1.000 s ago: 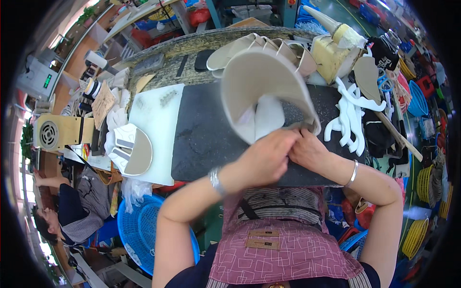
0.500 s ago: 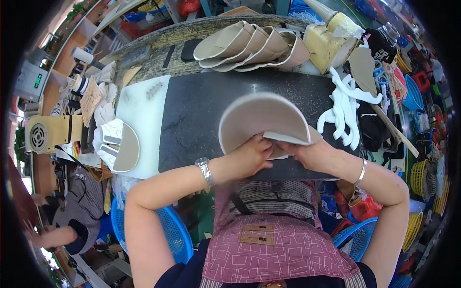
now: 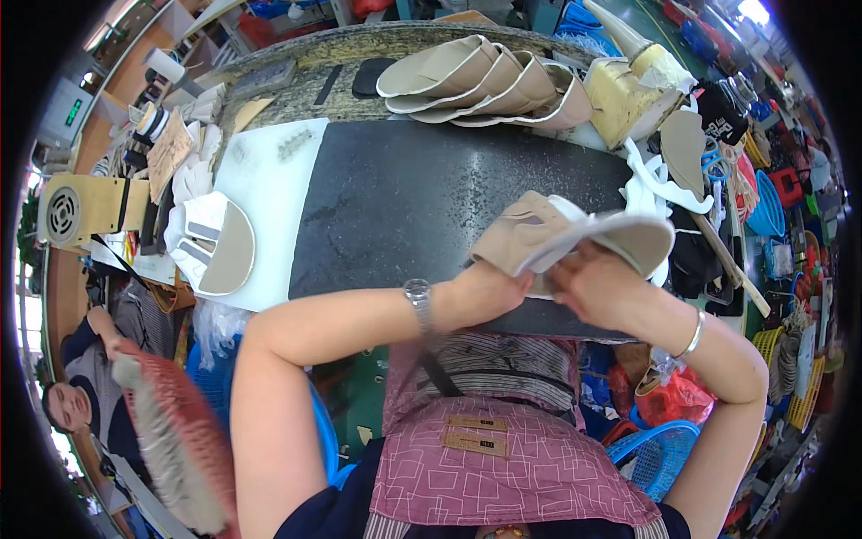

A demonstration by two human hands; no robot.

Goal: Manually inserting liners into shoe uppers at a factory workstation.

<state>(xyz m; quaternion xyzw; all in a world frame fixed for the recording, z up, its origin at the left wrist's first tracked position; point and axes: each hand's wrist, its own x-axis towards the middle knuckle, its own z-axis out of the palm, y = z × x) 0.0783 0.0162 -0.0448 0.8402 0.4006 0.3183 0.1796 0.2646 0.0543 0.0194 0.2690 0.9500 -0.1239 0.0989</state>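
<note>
Bench work with a two-handed hold, seen from above. The beige shaped piece (image 3: 521,235), with a pale lining and a grey inset strip, is raised over the near right part of the black mat (image 3: 386,198). The left hand (image 3: 489,292) grasps its lower left edge, the fingers partly hidden by the material. The right hand (image 3: 600,283) grasps it nearer the middle, with the curved, blurred portion arching above the knuckles; which fingertips press the inner face cannot be told. Holding at two separated places probably keeps so pliant a form from folding and lets it be turned, while the bent elbows bring it close to the body, where both faces are easily reached.

At the far edge of the mat, similar beige pieces (image 3: 489,85) lie nested, one overlapping the next; this arrangement likely saves room, preserves their curve and leaves the near surface available for handling. To the left, a white-and-beige piece (image 3: 229,251) rests by itself on the white board (image 3: 269,180), apart from the nested row, perhaps so that it is not mixed with them. To the right, curved white strips (image 3: 660,184) lie in a loose heap beside the mat, seemingly within easy reach of the right arm. Behind them, the yellowish block (image 3: 620,94) stands close to the nested row, where its bulk may check any sideways slide
</note>
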